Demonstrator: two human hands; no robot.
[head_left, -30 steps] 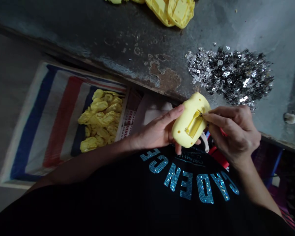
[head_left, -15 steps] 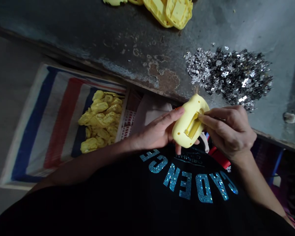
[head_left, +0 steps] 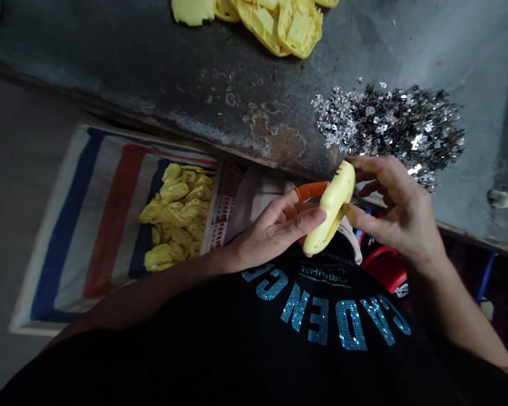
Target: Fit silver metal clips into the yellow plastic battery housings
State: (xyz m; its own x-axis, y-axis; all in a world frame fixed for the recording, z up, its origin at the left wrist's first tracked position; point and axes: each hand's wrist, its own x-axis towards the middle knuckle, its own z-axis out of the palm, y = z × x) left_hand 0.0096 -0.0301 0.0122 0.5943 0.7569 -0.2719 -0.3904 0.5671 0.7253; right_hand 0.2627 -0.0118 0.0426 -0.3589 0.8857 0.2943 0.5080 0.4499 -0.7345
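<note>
A yellow plastic housing [head_left: 333, 206], rounded and oblong, is tilted so that mostly its edge faces me. My left hand [head_left: 281, 223] is closed round it from the left, thumb along its side, with an orange band on one finger. From the right, my right hand [head_left: 400, 206] grips the same housing, index fingertip at its upper end and thumb at the opening lower down. Whether a small part sits under that thumb is hidden. Just beyond my right hand lies a heap of small shiny metal pieces [head_left: 389, 124] on the grey worktop [head_left: 152, 62].
More yellow plastic shells [head_left: 298, 28] lie at the worktop's far side. Below its edge, at left, a box lined with striped sheeting [head_left: 74, 220] holds a pile of yellow parts [head_left: 180, 211]. A red object [head_left: 385, 265] shows beneath my right forearm.
The housing has turned from showing its face with the slot to showing its edge. My right hand's index finger has moved from the slot to the upper end, its fingers now spread wider.
</note>
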